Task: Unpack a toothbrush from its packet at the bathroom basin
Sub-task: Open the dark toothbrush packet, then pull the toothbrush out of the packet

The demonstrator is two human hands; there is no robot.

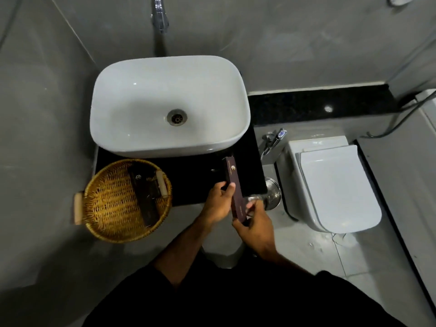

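Observation:
A long, slim dark maroon packet (233, 182) with a small gold emblem near its far end is held over the front right of the black counter (195, 175). My left hand (218, 204) grips it around the middle from the left. My right hand (253, 223) pinches its near end from below and the right. The packet looks closed, and no toothbrush shows. The white oval basin (132, 100) sits just beyond, with its drain in the middle.
A wicker basket (106, 204) with wooden handles stands at the counter's front left and holds more dark packets (144, 192). A chrome tap (160, 17) is on the wall above the basin. A white toilet (330, 182) and a steel bin (271, 192) stand to the right.

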